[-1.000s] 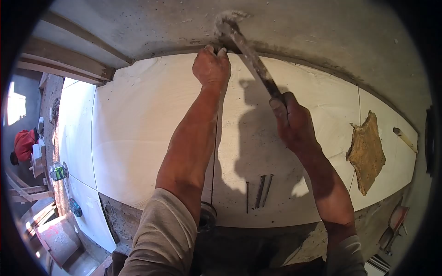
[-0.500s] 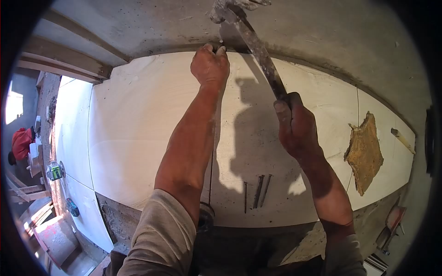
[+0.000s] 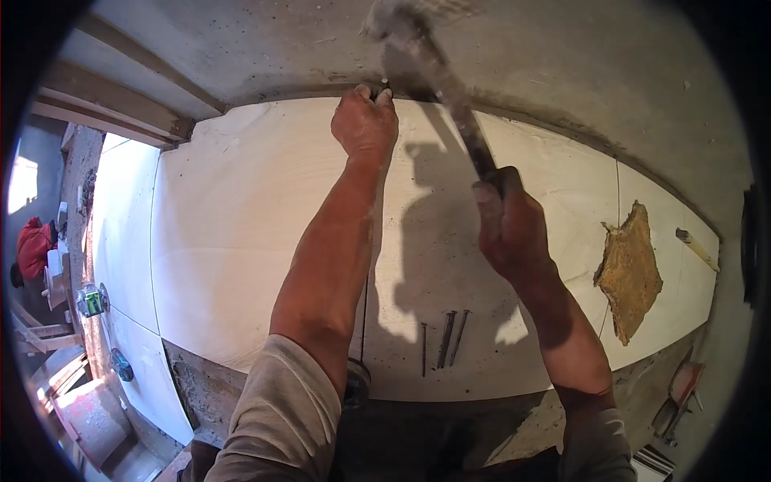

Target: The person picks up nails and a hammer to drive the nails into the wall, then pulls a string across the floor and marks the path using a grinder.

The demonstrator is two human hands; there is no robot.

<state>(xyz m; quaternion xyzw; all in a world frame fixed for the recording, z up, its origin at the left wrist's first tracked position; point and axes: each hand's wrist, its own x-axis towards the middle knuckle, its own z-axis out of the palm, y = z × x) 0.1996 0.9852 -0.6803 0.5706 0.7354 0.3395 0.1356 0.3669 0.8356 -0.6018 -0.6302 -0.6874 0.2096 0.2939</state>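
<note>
My left hand (image 3: pixel 365 122) is closed at the line where the pale tiles (image 3: pixel 241 217) meet the concrete wall (image 3: pixel 554 64). Between its thumb and finger it pinches a nail (image 3: pixel 385 83), whose pale head just shows. In my right hand (image 3: pixel 512 225) is the handle of a hammer (image 3: pixel 454 100); the blurred, mortar-crusted head hangs above and slightly right of the nail. Several centimetres apart from either hand, three loose long nails (image 3: pixel 446 339) lie on the tile closer to my body.
A jagged brown slab (image 3: pixel 630 273) and a short yellowish stick (image 3: pixel 697 249) rest on the tiles at right. To the left are a green device (image 3: pixel 92 300), a teal round tool (image 3: pixel 121 365), a dusty bucket (image 3: pixel 92 418) and a person in red (image 3: pixel 35 247). Wooden boards (image 3: pixel 120 96) stand upper left.
The hammer head is blurred now and has shifted slightly, with my right hand a little left and lower. My left hand keeps its pinch on the nail. The whole view has tilted slightly.
</note>
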